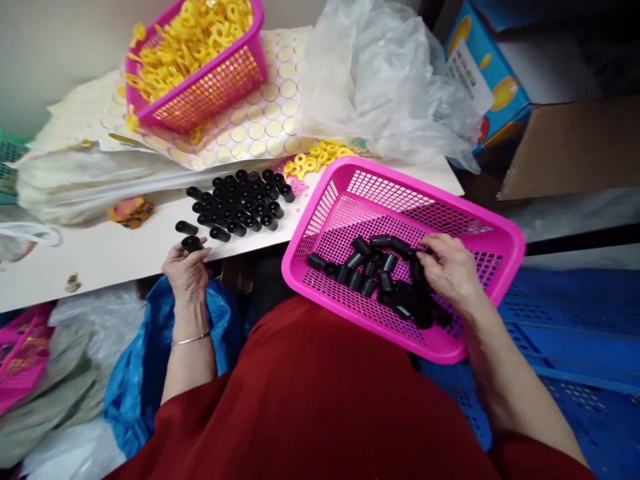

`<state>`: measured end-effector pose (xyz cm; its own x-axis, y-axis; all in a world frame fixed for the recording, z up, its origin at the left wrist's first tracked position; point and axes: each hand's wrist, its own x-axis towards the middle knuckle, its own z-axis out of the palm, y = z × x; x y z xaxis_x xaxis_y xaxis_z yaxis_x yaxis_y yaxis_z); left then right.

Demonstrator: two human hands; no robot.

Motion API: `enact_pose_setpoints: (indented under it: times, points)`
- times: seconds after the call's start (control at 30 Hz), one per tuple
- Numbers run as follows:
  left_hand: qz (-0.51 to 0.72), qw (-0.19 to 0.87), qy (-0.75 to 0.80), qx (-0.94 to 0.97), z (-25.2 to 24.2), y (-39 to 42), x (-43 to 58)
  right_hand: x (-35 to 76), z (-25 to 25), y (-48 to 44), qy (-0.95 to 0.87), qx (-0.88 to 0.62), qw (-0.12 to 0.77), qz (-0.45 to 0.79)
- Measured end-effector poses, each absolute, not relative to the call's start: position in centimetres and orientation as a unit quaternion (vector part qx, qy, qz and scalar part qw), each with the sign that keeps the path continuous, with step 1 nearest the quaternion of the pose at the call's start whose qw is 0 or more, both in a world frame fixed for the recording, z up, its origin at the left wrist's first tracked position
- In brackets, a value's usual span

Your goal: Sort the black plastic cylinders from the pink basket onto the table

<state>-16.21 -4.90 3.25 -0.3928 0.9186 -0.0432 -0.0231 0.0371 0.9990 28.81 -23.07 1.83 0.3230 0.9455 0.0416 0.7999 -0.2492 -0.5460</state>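
Observation:
My left hand (186,268) is closed around a short black plastic cylinder (191,244), hollow at its upper end, at the table's front edge. Beside it stand several more black cylinders (240,200) in a tight group, mostly upright, their open ends up. A pink plastic basket (403,190) sits tilted at the front right, partly over my lap, with a loose heap of the same cylinders (370,267) inside. Reaching over its right side, my right hand (450,268) has its fingertips pinched on a black cylinder at the heap's edge; the fingers partly hide it.
A second pink basket (200,90) full of yellow ring-ended pieces (197,43) stands at the back on sheets of round stickers (275,97). Loose yellow pieces (317,155) lie behind the front basket. Clear plastic bags (383,73) and a blue box (487,80) stand at the back right.

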Motion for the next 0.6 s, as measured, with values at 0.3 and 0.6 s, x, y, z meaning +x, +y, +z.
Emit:
enact_pose_setpoints:
  times: [0.3,0.6]
  points:
    - [0.551,0.312,0.671,0.385,1.3,-3.3,-15.7,28.5,4.3,-21.0,-0.654,-0.732,-0.001,0.19]
    - [0.513,0.28,0.689,0.43,1.1,-1.9,-14.5,29.7,3.0,-21.5,-0.675,-0.723,-0.008,0.148]
